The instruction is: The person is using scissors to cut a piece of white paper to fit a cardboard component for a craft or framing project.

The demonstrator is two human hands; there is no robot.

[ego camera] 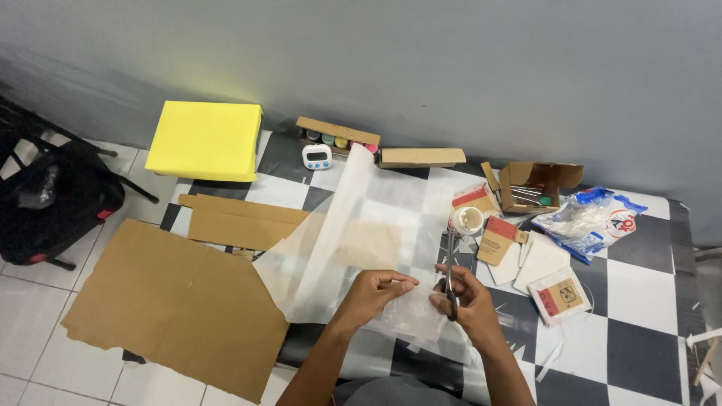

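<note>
The right hand [470, 297] has its fingers closed through the handles of scissors [450, 272], blades pointing away, while the left hand [376, 292] pinches the near edge of a translucent paper sheet [353, 233] lying on the checkered floor mat [639, 301]. Just beyond the blades stands a small white cup [467, 220]. Farther back, an open cardboard box [535, 186] holds thin tools, and a long box [337, 136] holds a row of paint pots.

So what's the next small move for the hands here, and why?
Probably close the scissors and advance the cut away from the body. The right hand holds them upright at the translucent sheet, whose near corner the left hand pinches.
</note>
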